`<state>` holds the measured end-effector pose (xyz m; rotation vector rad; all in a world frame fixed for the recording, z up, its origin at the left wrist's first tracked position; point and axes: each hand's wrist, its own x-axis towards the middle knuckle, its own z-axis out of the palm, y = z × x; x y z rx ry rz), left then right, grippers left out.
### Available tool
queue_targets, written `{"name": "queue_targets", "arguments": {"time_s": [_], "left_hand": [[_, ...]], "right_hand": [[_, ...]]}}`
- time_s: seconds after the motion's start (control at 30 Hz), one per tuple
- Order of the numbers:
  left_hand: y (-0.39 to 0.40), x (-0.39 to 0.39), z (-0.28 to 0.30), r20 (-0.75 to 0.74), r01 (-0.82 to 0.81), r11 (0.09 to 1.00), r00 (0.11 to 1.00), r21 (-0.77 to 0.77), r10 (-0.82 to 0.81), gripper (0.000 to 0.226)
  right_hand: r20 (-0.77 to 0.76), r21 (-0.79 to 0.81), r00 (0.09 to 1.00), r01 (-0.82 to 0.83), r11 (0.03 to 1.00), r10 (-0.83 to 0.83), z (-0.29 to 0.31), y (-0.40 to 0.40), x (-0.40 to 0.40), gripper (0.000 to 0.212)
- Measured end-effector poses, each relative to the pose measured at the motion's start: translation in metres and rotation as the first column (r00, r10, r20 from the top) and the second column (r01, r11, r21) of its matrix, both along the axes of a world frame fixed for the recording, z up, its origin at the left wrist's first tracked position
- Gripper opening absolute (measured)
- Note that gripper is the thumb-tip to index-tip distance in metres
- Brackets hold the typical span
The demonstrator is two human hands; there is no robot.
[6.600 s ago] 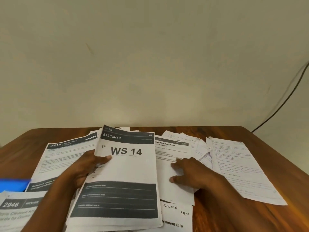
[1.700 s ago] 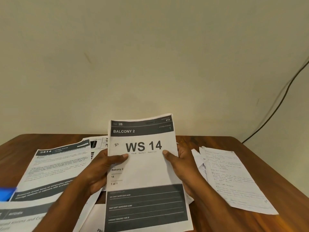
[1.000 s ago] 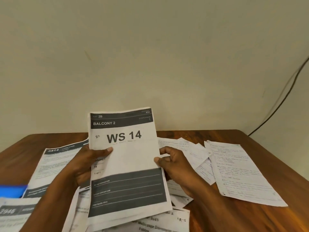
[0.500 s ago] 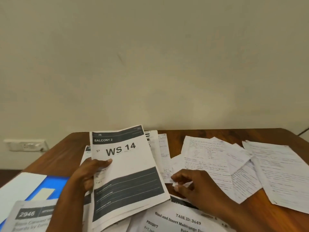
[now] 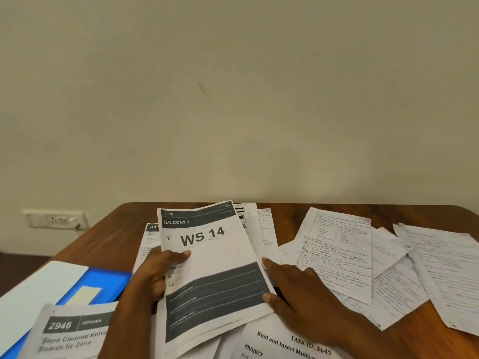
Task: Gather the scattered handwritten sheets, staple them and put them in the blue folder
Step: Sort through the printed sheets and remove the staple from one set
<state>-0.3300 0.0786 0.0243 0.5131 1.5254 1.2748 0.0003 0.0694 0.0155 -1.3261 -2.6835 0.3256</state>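
A person's two forearms reach in from the bottom edge over a brown wooden surface (image 5: 108, 237) scattered with paper. The left hand (image 5: 158, 270) comes up from six o'clock and its grip is closed on the left edge of a printed stack headed "WS 14" (image 5: 215, 268), thumb lying across the top page, fingers curled beneath. The stack is tilted, its top edge raised toward twelve o'clock. The right hand (image 5: 298, 294) lies at the stack's right edge, at about three o'clock from it, fingers stretched out and flat, fingertips touching the paper's edge; this grip is open and holds nothing.

The handwritten sheets (image 5: 344, 255) lie overlapping in a loose fan at two to three o'clock from the right hand, flat on the surface. The blue folder (image 5: 103, 281) lies at nine o'clock from the left hand, partly covered by a white sheet (image 5: 39, 294) and by a printed page numbered "2946" (image 5: 70, 330). Another printed page headed "TASK ID: 3649" (image 5: 285, 343) lies under the right wrist. A wall socket (image 5: 54, 219) sits on the wall at ten o'clock.
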Motion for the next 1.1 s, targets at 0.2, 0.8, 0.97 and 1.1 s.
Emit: {"name": "queue_targets", "arguments": {"time_s": [0.2, 0.8, 0.97, 1.1], "left_hand": [[0.003, -0.004, -0.004, -0.067, -0.020, 1.000, 0.998, -0.012, 0.020, 0.040], [0.002, 0.027, 0.006, -0.122, 0.091, 0.995, 0.989, 0.052, -0.084, 0.030], [0.007, 0.028, 0.002, -0.128, 0.101, 0.994, 0.987, 0.052, -0.093, 0.034], [0.010, 0.027, -0.001, -0.122, 0.113, 0.992, 0.987, 0.049, -0.106, 0.039]], "right_hand": [[0.093, 0.054, 0.996, -0.010, 0.998, 0.005, -0.002, 0.005, -0.004, 0.076], [0.130, 0.257, 0.978, 0.123, 0.959, -0.161, 0.023, -0.022, 0.079, 0.078], [0.117, 0.247, 0.970, 0.182, 0.952, -0.215, 0.016, -0.018, 0.101, 0.072], [-0.075, 0.150, 0.944, 0.330, 0.932, -0.322, 0.015, -0.008, 0.095, 0.045]]}}
